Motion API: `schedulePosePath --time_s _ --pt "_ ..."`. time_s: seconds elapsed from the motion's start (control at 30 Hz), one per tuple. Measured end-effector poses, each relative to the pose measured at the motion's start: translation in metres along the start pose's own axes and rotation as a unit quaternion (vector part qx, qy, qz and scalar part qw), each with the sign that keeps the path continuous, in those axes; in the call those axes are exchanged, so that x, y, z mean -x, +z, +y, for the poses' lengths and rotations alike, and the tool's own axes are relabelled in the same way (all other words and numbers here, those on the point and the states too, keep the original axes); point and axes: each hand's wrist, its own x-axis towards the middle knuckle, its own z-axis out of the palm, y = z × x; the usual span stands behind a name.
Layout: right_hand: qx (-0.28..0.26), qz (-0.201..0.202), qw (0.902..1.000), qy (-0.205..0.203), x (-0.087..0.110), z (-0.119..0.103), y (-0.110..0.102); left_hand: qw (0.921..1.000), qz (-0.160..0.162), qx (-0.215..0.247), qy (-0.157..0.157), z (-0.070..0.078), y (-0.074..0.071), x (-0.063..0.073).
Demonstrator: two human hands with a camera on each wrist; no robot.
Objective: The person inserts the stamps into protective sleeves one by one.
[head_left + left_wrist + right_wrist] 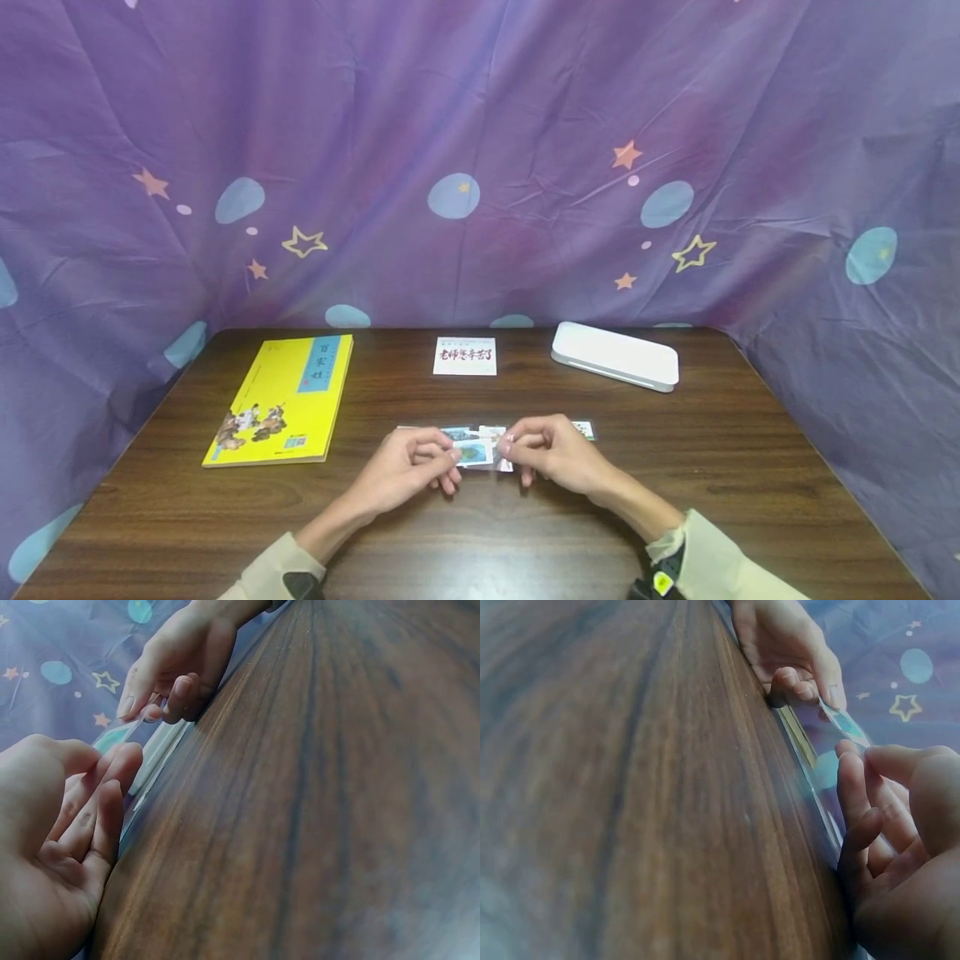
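Between both hands is a small white-bordered picture, like a postage stamp point(474, 452), with a blue and green print. My left hand point(408, 467) pinches its left edge between thumb and forefinger. At the opposite edge, the right hand point(562, 458) pinches it with thumb and fingertips. Both wrist views show the stamp point(115, 738) point(847, 727) tilted and raised above the tabletop. Under and behind the hands lies a clear plastic sleeve point(504, 463) with more small pictures, partly hidden. Its right end, with a small green-and-white picture point(583, 429), shows past the right hand.
A yellow book point(292, 408) with a blue title panel lies on the wooden table point(487, 542) at left. Farther back are a white card point(465, 367) with red characters and, to its right, a flat white case point(615, 354). A purple patterned cloth point(480, 267) hangs behind.
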Motion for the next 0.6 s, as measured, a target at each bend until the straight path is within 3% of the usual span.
schedulePosePath --time_s 0.6 --pt "-0.017 -0.009 0.9998 0.005 -0.0011 0.0024 0.0012 0.9996 -0.015 -0.018 0.016 -0.0008 0.0012 -0.0005"
